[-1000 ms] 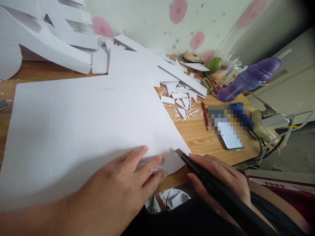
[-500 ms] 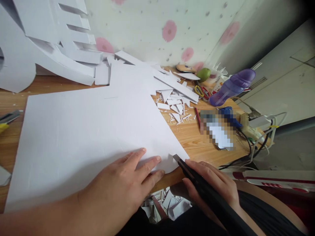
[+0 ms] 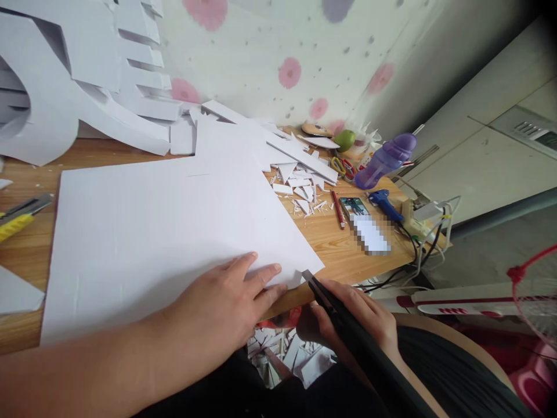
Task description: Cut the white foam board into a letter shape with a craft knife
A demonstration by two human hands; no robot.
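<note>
And the blade (image 3: 307, 276) has slid back: the right hand (image 3: 376, 322), wrapped round the black cutter (image 3: 361, 339), brings it to the near edge of the white sheet (image 3: 152, 232), less overlap now; left hand (image 3: 237, 296), fingers spread, presses that sheet, stretching beyond both hands.

White board (image 3: 143, 232), black cutter (image 3: 357, 342)

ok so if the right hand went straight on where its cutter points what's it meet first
Most likely the white board, whose edge lies near the tip of the black cutter in the right hand; whether the blade touches it is hard to tell.
</note>
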